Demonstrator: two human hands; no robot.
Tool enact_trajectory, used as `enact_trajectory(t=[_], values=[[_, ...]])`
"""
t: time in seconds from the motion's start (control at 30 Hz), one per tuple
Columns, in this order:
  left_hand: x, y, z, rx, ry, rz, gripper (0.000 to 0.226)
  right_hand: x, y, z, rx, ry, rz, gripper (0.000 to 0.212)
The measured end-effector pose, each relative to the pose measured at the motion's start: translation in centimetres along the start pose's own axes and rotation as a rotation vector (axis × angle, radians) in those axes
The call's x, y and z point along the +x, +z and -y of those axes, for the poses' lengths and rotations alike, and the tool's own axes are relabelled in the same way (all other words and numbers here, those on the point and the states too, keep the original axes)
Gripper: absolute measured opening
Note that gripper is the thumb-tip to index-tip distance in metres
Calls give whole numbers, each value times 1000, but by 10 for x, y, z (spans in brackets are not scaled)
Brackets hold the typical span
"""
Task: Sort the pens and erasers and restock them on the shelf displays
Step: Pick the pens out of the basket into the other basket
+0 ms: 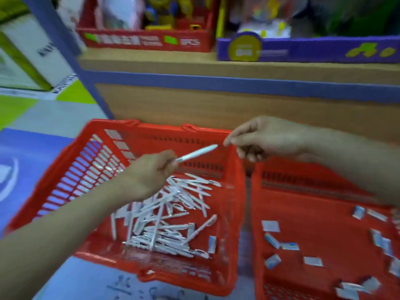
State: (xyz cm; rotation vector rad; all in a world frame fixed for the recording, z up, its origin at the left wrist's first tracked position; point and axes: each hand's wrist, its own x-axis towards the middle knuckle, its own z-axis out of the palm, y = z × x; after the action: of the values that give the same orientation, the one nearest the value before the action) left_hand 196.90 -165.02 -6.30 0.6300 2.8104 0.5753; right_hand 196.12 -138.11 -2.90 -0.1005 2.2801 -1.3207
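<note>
My left hand (151, 174) grips a white pen (198, 152) by its lower end and holds it up over the left red basket (233, 213). Its free tip points toward my right hand (264, 137), which hovers just beyond it with thumb and forefinger close together and nothing held. A pile of white pens (164, 221) lies on the floor of that basket, with one eraser (212, 244) beside it. The right red basket (313, 191) holds several scattered white-and-blue erasers (281, 245).
A wooden shelf unit with a blue edge (238, 83) stands right behind the baskets. On its ledge sit a red display box (147, 40) and a purple display box (313, 50) with toys. Both baskets rest on a blue and grey floor (32, 152).
</note>
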Motion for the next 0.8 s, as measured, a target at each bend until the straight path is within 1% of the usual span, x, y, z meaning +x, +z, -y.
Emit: enact_trajectory(t=[0.03,0.07,0.1,0.13,0.17,0.23,0.3,0.33,0.37,0.4,0.43,0.47,0.53,0.6,0.67,0.7,0.8], values=[[-4,2,23,90,-60,89,21,16,11,8,-44,-19,15,16],[-10,4,51,148,-93,131,23,28,22,12,-106,-28,19,14],[-16,8,77,217,-160,192,27,42,37,20,-156,-21,53,14],[-22,11,101,293,-188,285,29,58,55,24,-224,-15,88,15],[-26,16,119,309,-226,396,29,72,73,26,-269,8,116,17],[-30,25,141,299,-248,561,30,99,104,17,-348,72,141,19],[-24,33,162,220,-272,676,39,120,133,4,-383,115,115,22],[-18,36,169,192,-236,681,45,130,146,-5,-374,134,78,23],[-11,39,177,185,-237,640,48,141,159,-17,-354,146,41,24],[-1,42,186,196,-241,585,43,147,171,-28,-340,163,9,26],[9,47,195,228,-222,487,36,154,182,-40,-329,173,-11,30],[19,52,206,240,-193,382,34,158,191,-50,-319,192,-3,37],[34,63,221,252,-126,260,42,161,206,-61,-321,191,25,53],[45,77,235,202,-77,177,48,162,218,-62,-420,109,29,62],[53,90,242,154,-72,170,54,166,232,-58,-533,11,29,67],[58,97,245,154,-56,176,58,169,239,-55,-567,-8,35,67],[65,105,248,195,-12,190,62,185,249,-51,-611,29,59,63]])
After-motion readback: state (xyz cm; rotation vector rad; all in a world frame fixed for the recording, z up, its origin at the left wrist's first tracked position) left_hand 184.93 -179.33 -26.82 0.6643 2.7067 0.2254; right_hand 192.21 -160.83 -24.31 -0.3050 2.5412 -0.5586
